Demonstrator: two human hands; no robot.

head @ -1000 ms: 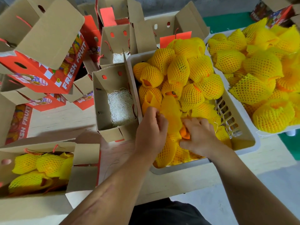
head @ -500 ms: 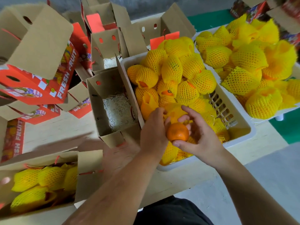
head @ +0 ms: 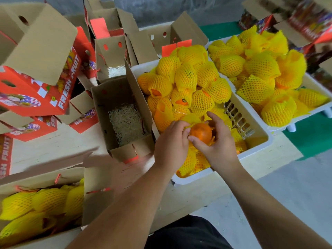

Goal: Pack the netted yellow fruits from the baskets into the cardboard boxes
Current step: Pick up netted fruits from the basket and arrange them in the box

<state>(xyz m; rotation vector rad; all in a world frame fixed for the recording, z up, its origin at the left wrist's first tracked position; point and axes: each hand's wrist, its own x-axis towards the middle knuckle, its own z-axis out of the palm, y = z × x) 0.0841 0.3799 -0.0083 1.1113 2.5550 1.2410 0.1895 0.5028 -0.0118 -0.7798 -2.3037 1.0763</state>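
Observation:
Over the near end of a white basket (head: pixel 258 148) heaped with netted yellow fruits (head: pixel 186 78), my right hand (head: pixel 218 142) holds a bare orange fruit (head: pixel 201 132) with curled fingers. My left hand (head: pixel 172 141) pinches the edge of a yellow foam net (head: pixel 192 119) at the fruit's left side. Left of the basket stands an open cardboard box (head: pixel 115 94) with only pale shredded filler (head: pixel 125 123) inside. Another open box (head: pixel 43 178) at bottom left holds several netted fruits (head: pixel 45 202).
A second white basket (head: pixel 312 114) full of netted fruits sits at the right. Red "FRESH FRUIT" boxes (head: pixel 36 97) with raised flaps crowd the left and back of the pale wooden table (head: pixel 53 148). Green matting (head: pixel 312 141) lies beyond the table's right edge.
My right hand lifted a bare orange fruit out of the basket's nets. My left hand came from resting on the nets to pinching a net beside the fruit.

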